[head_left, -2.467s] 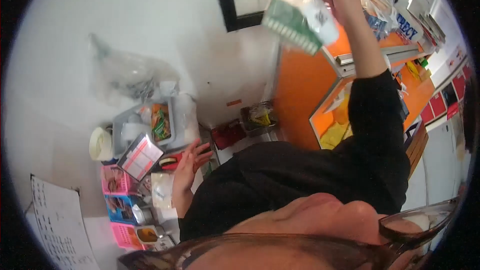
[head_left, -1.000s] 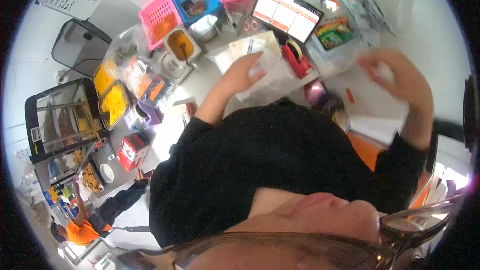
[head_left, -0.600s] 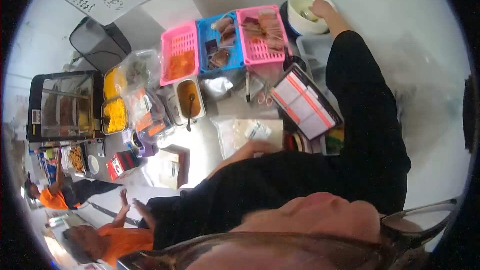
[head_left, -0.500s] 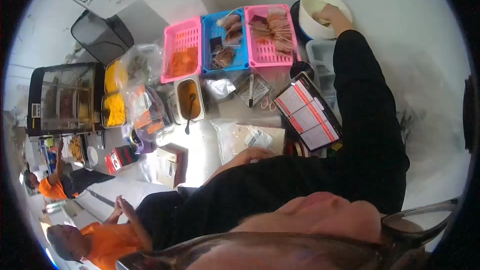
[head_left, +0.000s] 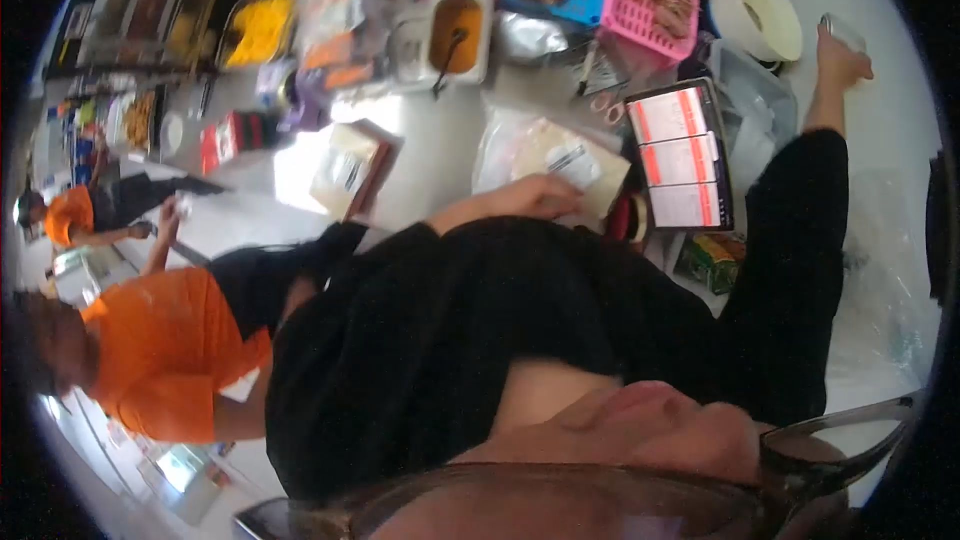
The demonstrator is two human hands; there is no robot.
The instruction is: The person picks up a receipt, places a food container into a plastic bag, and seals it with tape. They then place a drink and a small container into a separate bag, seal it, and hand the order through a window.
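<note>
My right hand [head_left: 845,68] is raised at the far right, beside the white bowl [head_left: 755,12]. Its fingers are closed round a small, silvery, rectangular object [head_left: 843,31] whose kind I cannot make out. At the table's near edge, my left hand [head_left: 545,197] lies with loosely bent fingers against a flat cream-coloured packet [head_left: 585,162] in clear plastic with a white label. To the right of that packet, a dark-edged board of red-and-white label sheets [head_left: 680,155] lies tilted. Pink-handled scissors [head_left: 607,107] are just beyond it.
Along the back stand a pink basket [head_left: 655,15], a blue basket [head_left: 560,5] and a steel pan [head_left: 485,50] of brown sauce with a ladle. A clear bin [head_left: 750,90] sits below the bowl. A box [head_left: 350,170] lies left; a co-worker in an orange shirt [head_left: 165,340] stands nearby.
My right hand has come out of the white bowl and moved right, now showing the silvery object. The view has shifted, and the nearer co-worker appears larger. My left hand stays by the packet.
</note>
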